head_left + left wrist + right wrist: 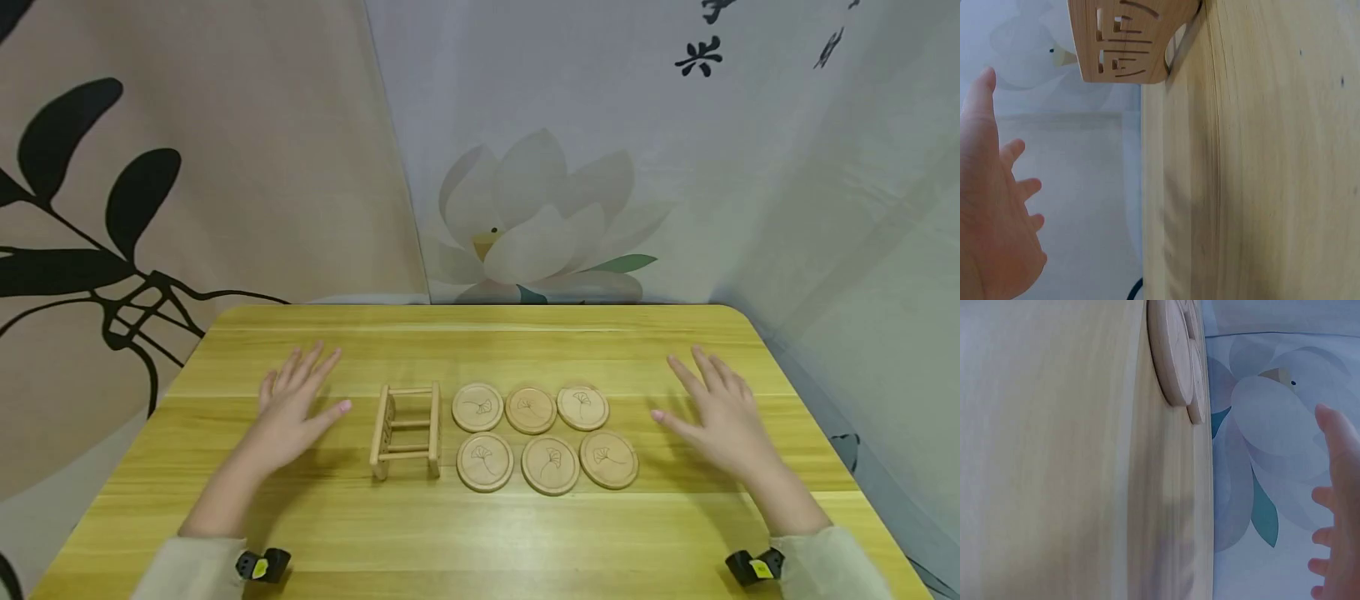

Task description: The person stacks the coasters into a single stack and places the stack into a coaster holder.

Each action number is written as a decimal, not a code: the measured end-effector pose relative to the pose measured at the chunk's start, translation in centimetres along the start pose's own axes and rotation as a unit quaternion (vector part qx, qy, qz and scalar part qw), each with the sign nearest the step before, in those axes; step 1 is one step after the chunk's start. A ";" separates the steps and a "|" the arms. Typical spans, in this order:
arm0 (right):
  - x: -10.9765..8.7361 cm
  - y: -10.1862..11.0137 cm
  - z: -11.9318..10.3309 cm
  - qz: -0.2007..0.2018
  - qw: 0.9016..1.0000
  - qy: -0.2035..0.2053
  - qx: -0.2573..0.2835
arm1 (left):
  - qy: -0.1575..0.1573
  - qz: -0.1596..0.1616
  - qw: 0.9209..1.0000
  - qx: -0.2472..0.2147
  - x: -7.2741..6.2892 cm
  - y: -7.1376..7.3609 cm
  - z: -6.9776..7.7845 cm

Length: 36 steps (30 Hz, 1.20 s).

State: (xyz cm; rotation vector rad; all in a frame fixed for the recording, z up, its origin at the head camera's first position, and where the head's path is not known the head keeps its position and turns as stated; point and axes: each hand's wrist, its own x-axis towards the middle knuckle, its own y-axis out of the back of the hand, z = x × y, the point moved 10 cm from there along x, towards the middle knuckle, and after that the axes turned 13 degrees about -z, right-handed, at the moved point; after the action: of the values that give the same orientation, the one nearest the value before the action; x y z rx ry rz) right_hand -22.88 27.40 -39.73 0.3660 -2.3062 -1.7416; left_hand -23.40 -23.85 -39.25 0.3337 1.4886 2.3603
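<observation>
A person is at a wooden table [495,542], both hands held out over its top. The left hand [292,417] is to the left of a small wooden rack [409,424]; its fingers are spread well apart, thumb extended toward the rack, and it has hold of nothing. The right hand [723,417] is on the opposite side, to the right of the coasters [551,465], fingers likewise spread wide, thumb pointing inward, grasp empty. Neither hand touches the rack or the coasters. The rack stands upright left of the table's middle, two side panels joined by thin rods; from the left wrist, slots are visible cut through one panel. Six round wooden coasters lie flat just right of the rack, in two rows of three, each marked with a fan-shaped leaf in dark line. They sit close together; whether all neighbours touch, I cannot tell. Each wrist carries a small black device [266,567] with a yellow patch, beside a pale sleeve [191,567]. Behind the table hangs a cloth [750,167] printed with a large pale flower [540,217].
</observation>
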 end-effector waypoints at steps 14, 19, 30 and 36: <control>-0.2 -1.1 -1.9 0.020 0.999 0.030 0.040 | -0.036 0.003 0.996 -0.082 0.1 -1.3 0.5; -0.2 -1.8 -2.5 0.011 0.998 0.030 0.053 | -0.036 -0.004 0.993 -0.112 0.2 -2.1 0.3; -0.3 -3.4 -3.3 -0.005 0.995 0.038 0.090 | -0.049 -0.035 0.978 -0.202 0.2 -3.7 0.2; -0.4 -4.1 -3.6 -0.016 0.992 0.037 0.119 | -0.059 -0.047 0.964 -0.256 0.2 -4.4 0.1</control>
State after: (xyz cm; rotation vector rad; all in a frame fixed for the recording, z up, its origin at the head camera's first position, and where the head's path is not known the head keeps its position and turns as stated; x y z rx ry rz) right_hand -21.07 23.20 -42.73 0.5023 -2.4720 -1.4415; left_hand -22.86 -21.88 -43.19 0.2565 0.7785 2.4876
